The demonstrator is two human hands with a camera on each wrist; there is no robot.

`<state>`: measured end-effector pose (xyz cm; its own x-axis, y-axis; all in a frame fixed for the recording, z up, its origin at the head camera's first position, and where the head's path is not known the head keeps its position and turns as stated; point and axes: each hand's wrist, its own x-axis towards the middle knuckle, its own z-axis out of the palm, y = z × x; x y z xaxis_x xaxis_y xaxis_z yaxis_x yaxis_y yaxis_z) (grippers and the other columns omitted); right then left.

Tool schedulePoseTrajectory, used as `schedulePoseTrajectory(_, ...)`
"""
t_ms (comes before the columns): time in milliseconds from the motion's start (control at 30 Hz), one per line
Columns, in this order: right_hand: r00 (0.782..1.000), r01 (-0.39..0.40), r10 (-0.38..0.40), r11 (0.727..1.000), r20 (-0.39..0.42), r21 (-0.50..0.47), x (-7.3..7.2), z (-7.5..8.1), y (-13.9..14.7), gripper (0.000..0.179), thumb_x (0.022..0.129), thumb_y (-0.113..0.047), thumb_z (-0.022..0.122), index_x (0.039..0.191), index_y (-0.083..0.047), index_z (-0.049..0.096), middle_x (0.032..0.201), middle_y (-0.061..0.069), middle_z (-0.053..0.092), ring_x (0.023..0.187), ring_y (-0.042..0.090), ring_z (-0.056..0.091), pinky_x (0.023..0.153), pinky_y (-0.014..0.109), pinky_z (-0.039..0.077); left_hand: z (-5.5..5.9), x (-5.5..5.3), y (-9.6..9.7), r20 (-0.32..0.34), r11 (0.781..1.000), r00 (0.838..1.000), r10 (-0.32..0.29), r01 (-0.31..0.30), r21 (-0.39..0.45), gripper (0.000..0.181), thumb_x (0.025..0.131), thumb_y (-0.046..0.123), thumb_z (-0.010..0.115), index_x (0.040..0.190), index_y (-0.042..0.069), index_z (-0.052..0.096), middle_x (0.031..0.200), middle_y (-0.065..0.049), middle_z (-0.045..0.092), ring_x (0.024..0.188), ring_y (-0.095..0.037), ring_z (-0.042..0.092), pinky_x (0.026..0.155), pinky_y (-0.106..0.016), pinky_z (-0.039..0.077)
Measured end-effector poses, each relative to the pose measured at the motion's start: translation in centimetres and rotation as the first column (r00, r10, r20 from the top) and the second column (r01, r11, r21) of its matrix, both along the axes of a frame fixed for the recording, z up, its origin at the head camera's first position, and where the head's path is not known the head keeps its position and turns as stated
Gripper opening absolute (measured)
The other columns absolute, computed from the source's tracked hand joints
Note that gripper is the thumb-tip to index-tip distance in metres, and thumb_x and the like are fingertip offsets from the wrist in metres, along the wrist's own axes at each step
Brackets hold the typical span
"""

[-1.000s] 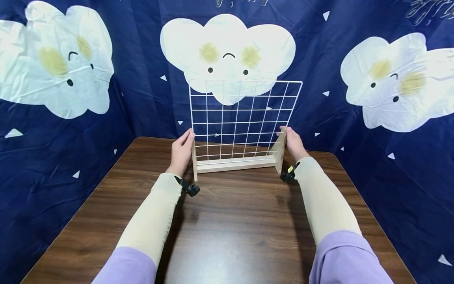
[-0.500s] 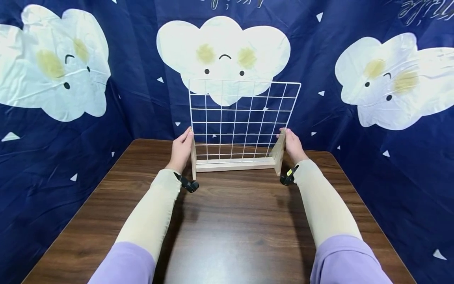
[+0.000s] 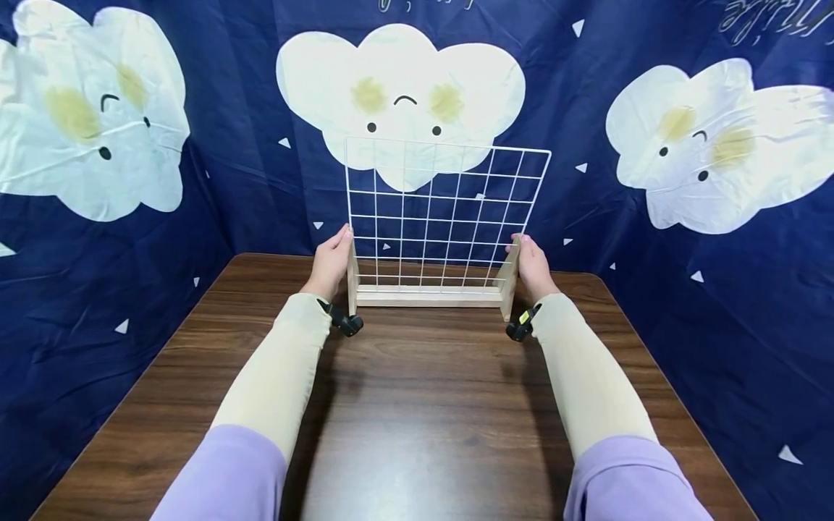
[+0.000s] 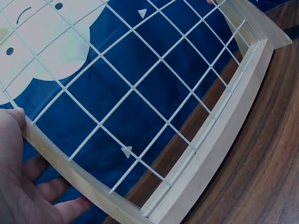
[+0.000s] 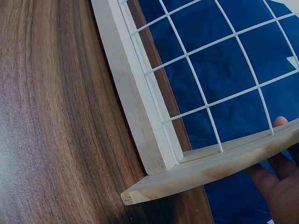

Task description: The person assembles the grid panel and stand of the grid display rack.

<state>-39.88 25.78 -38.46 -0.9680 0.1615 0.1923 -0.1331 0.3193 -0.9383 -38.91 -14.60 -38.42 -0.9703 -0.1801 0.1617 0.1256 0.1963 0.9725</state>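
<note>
A display rack stands towards the back of the table in the head view. It has a white wire grid (image 3: pixel 428 218) set in a pale wooden crossbar (image 3: pixel 426 297) between two wooden side pieces. My left hand (image 3: pixel 330 263) grips the left side piece (image 3: pixel 352 286) near its top, thumb on the near edge and fingers behind, as the left wrist view shows. On the other end, my right hand (image 3: pixel 534 268) holds the upper part of the right side piece (image 3: pixel 510 286). In the right wrist view its fingers (image 5: pixel 266 182) lie along the outer side, and part of that hand is cut off.
The rack is on a dark brown wooden table (image 3: pixel 410 405) whose back edge lies close behind it. Navy cloth (image 3: pixel 234 116) with white clouds surrounds the table at the back and both sides. A small black camera is strapped to each wrist.
The rack has turned slightly, its left end moving back, so the crossbar now looks level. Both hands keep their hold throughout. The head view has shifted a little to the right.
</note>
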Motion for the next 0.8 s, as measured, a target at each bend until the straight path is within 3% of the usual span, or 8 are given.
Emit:
schedulePoseTrajectory(133, 1.0, 0.009, -0.009, 1.0, 0.006, 0.007, 0.03, -0.03, -0.14, 0.059, 0.111, -0.044, 0.021, 0.143, -0.005, 0.051, 0.137, 0.025, 0.059, 0.131, 0.032, 0.052, 0.111, 0.044, 0.04, 0.21, 0.08, -0.01, 0.022, 1.0, 1.0, -0.01, 0.01, 0.02, 0.05, 0.107, 0.042, 0.047, 0.153, 0.022, 0.046, 0.156, -0.006, 0.043, 0.144, -0.02, 0.038, 0.118, -0.037, 0.033)
schedulePoseTrajectory(367, 1.0, 0.016, -0.016, 1.0, 0.009, 0.013, 0.14, 0.05, -0.15, 0.06, 0.111, -0.045, 0.02, 0.145, -0.006, 0.05, 0.138, 0.025, 0.059, 0.13, 0.031, 0.051, 0.111, 0.045, 0.039, 0.54, 0.31, 0.04, 0.085, 0.993, 0.995, -0.052, 0.043, 0.113, 0.049, 0.106, 0.043, 0.048, 0.153, 0.029, 0.046, 0.159, -0.007, 0.04, 0.141, -0.025, 0.042, 0.105, -0.059, 0.044)
schedulePoseTrajectory(800, 0.999, 0.04, -0.039, 0.998, -0.024, 0.041, 0.55, 0.29, -0.58, 0.06, 0.112, -0.041, 0.018, 0.146, -0.002, 0.047, 0.138, 0.026, 0.058, 0.133, 0.034, 0.049, 0.114, 0.046, 0.037, 0.9, -0.25, -0.15, 0.13, 0.993, 0.988, -0.085, 0.074, 0.093, 0.05, 0.107, 0.043, 0.043, 0.156, 0.03, 0.041, 0.16, -0.01, 0.038, 0.139, -0.029, 0.043, 0.104, -0.062, 0.043)
